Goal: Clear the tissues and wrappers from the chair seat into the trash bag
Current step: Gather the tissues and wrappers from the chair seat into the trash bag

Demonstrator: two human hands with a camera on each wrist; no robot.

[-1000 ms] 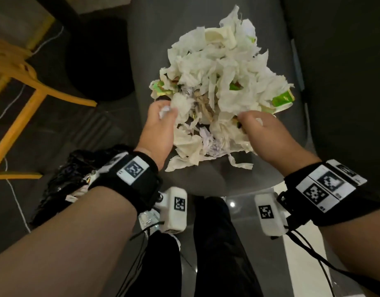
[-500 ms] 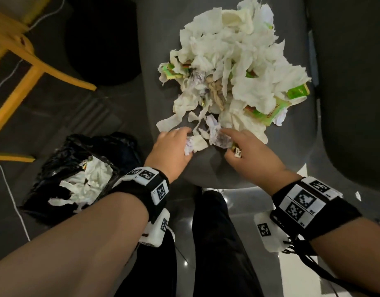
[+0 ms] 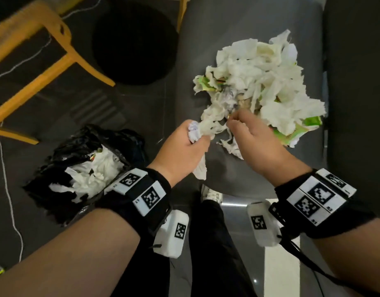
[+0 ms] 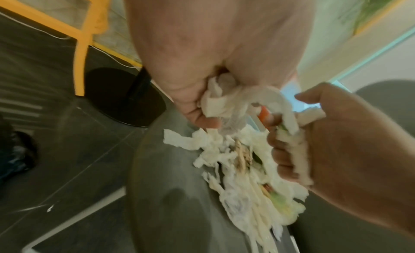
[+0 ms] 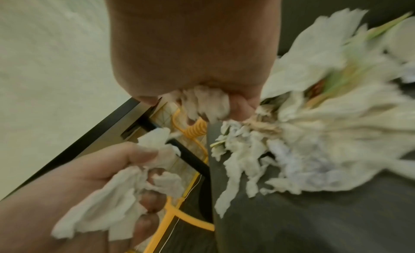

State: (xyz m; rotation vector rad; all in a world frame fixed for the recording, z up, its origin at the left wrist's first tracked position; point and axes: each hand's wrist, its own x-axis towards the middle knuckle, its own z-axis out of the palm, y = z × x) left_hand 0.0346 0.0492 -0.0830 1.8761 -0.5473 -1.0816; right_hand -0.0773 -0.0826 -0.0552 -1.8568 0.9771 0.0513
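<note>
A heap of torn white tissues and green wrappers [image 3: 259, 82] lies on the grey chair seat [image 3: 227, 172]. My left hand [image 3: 184, 146] grips a bunch of tissues [image 3: 199, 131] at the heap's near left edge; a strip hangs below it. In the left wrist view its fingers [image 4: 195, 104] curl round the tissue [image 4: 222, 100]. My right hand [image 3: 255, 138] grips tissue scraps at the heap's near side; the right wrist view shows its fist closed on tissue [image 5: 204, 102]. The black trash bag [image 3: 56, 159] lies open on the floor to the left, with tissues [image 3: 92, 172] inside.
A yellow chair frame [image 3: 45, 61] stands at the upper left. Behind the bag is a round black table base [image 3: 133, 43]. A white cable [image 3: 7, 189] runs along the floor at left. The grey chair back [image 3: 356, 82] rises on the right. My dark trouser legs [image 3: 210, 243] are below.
Both hands have closed on tissue at the heap's near edge and lifted slightly. The left hand now holds a fuller bunch. The view has shifted, so the bag shows more.
</note>
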